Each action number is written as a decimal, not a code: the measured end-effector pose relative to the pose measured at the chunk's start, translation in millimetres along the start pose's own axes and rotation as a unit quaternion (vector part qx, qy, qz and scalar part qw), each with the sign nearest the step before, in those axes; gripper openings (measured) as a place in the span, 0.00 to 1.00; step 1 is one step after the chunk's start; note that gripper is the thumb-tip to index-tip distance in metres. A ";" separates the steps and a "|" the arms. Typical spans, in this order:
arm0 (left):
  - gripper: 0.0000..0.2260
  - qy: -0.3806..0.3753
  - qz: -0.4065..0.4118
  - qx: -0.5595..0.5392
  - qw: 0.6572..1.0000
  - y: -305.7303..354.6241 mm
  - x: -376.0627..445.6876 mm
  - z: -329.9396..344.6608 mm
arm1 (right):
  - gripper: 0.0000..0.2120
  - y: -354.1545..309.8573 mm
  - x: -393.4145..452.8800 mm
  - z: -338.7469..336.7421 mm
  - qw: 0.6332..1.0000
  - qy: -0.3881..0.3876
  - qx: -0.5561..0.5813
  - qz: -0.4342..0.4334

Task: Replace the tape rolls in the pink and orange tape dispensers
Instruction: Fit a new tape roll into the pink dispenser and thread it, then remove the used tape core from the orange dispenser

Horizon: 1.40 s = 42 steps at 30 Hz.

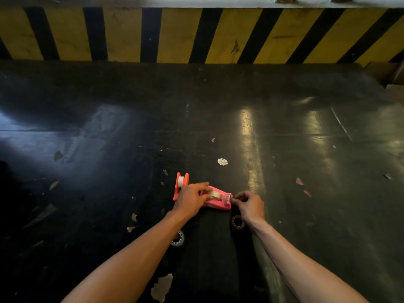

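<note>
Watching from the head camera, I have the pink plastic tape dispenser [218, 201] lying on the dark scuffed floor [306, 149], just ahead of my two hands. My left hand [189, 199] is pressed over its rear end, fingertips on the clear tape roll [214, 194] seated in it. My right hand [251, 205] is pinched at the cutter end, at three o'clock from the roll; I judge it holds the tape's free end, though the strip is too thin to make out.

The orange plastic tape dispenser [180, 185] stands at ten o'clock from the pink one, touching my left hand, with a white roll [180, 181] in it. Two used tape cores [237, 221] lie nearer me, at five and seven o'clock.

Risks, as I judge them: the tape could stick back to the roll or twist before reaching the blade; the light dispenser could slide if my left hand eases; my left wrist could knock the orange one over.

I can read no brand, label or writing anywhere.
</note>
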<state>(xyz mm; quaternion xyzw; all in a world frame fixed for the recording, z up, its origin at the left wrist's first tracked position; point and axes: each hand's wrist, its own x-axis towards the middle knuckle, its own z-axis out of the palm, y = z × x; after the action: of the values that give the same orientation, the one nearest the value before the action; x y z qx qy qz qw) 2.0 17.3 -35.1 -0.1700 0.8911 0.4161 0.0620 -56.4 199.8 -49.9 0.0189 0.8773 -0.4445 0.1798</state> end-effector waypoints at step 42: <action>0.33 0.073 -0.190 -0.073 0.976 -22.1 -6.7 -17.0 | 0.26 -57.5 -10.4 69.3 0.971 -0.214 -0.027 -0.102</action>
<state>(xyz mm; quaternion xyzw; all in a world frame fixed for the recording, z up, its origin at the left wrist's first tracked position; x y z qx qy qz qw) 16.6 -7.1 -38.3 -0.3702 0.8120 0.4469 0.0621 -37.1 111.9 -39.4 -0.1712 0.8275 -0.4302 0.3176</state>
